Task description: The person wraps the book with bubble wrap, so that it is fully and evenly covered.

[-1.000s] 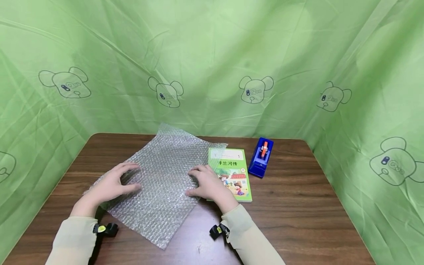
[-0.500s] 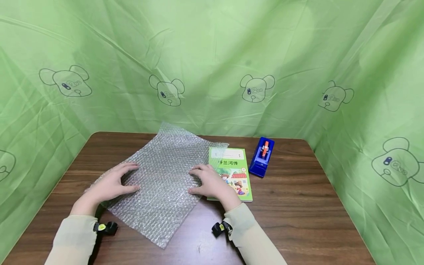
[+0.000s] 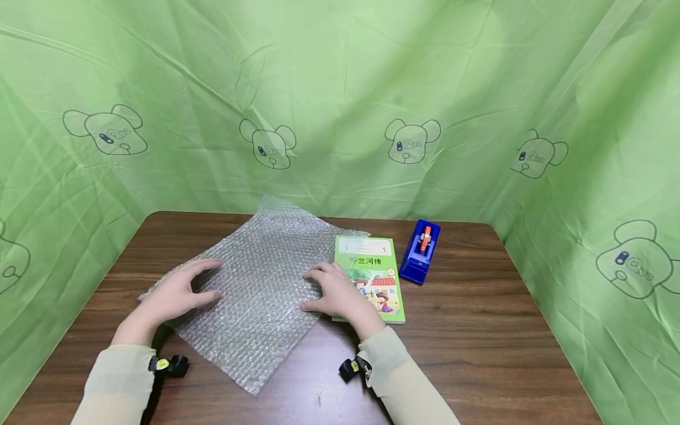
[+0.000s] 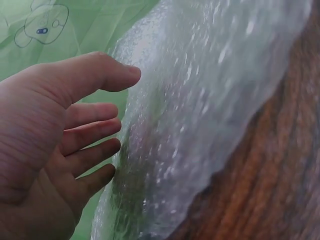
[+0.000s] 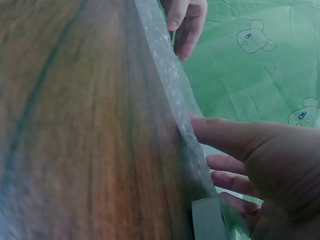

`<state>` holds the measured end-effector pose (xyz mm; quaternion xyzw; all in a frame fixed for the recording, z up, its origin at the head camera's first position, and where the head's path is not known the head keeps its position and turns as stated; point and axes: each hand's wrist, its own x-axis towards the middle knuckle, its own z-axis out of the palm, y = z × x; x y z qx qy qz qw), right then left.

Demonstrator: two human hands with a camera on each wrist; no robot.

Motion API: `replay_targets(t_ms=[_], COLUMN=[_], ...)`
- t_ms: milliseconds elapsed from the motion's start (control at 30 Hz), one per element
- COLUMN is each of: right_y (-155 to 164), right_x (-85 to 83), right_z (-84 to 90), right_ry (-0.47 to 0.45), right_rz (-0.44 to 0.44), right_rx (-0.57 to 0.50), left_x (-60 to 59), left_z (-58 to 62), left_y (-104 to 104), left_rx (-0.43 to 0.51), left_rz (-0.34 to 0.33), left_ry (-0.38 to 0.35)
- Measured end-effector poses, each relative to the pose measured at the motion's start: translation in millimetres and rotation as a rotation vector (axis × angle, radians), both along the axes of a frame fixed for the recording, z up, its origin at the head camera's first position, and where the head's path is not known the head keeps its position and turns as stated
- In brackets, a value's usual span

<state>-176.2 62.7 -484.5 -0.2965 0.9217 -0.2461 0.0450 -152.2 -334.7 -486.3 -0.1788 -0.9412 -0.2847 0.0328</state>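
Note:
A clear sheet of bubble wrap (image 3: 260, 277) lies slantwise on the wooden table, its far right corner overlapping a green book (image 3: 379, 265). Over the sheet's left part is my left hand (image 3: 177, 292), thumb and fingers spread apart and holding nothing. In the left wrist view its fingers (image 4: 92, 130) are relaxed, close to the sheet's surface. My right hand (image 3: 340, 295) is at the sheet's right edge, overlapping the book's left side. The right wrist view shows its thumb and fingertips right at the bubble wrap (image 5: 175, 95), fingers loosely bent, with the book's white page edge (image 5: 209, 220) just below.
A blue tape dispenser (image 3: 419, 252) with an orange roll stands right of the book. The brown wooden table (image 3: 478, 330) extends to the right and front. A green curtain (image 3: 340, 88) with bear-head drawings encloses the back and sides.
The bubble wrap's near corner has shifted slightly left and away, and its far right corner now sits a bit further right over the book. Both hands keep nearly the same place.

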Motion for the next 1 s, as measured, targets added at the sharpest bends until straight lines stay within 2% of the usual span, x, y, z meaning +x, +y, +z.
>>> replay_targets(t_ms=[167,367,1000], right_y=[-2.1,-3.1,0.6], right_x=[0.3,0.7,1.1], right_z=[-4.2,-3.9,2.4], right_ry=[0.028,0.042,-0.024], right_rz=[-0.012,-0.011,-0.002], right_rx=[0.011,0.021,-0.010], left_x=[-0.3,-1.5,0.6], left_z=[0.2,-1.0,-1.3], left_y=[-0.3,-0.3,1.1], left_rx=[0.005,0.010,-0.001], left_rz=[0.015,0.007,-0.013], left_ry=[-0.036,-0.038,-0.069])
